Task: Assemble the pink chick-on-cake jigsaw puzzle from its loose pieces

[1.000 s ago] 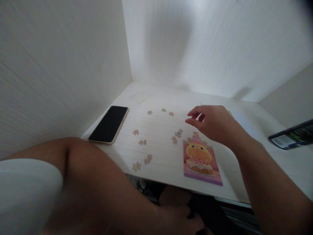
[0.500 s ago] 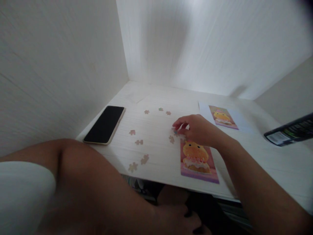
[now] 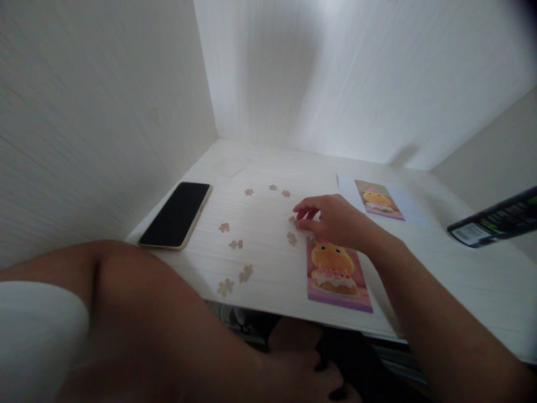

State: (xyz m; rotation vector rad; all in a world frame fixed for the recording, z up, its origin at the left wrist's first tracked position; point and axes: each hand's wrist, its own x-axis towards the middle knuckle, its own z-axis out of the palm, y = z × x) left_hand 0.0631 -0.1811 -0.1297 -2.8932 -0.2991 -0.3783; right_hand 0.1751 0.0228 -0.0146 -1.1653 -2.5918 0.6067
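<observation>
My right hand point(image 3: 323, 218) reaches over the table with thumb and fingertips drawn in around a small puzzle piece point(image 3: 292, 219), which is partly covered by the fingers. Just below it lies another puzzle piece point(image 3: 291, 239). Under the wrist is the partly assembled puzzle point(image 3: 335, 274), showing a yellow character above a cake with candles; its top edge is hidden by the hand. My left hand point(image 3: 306, 376) rests low in my lap, below the table edge, in dim light. Its fingers look apart and hold nothing that I can see.
Several loose pieces, such as one puzzle piece point(image 3: 236, 244), are scattered left of the puzzle. A phone point(image 3: 175, 215) lies at the left. A printed reference picture point(image 3: 380, 200) is at the back right. A dark bottle point(image 3: 495, 219) stands at the right, and white panels point(image 3: 268, 73) enclose the table.
My right thumb has shifted slightly left, and a piece now shows beside the fingertips. The whole view has moved a little. My left hand stays in place.
</observation>
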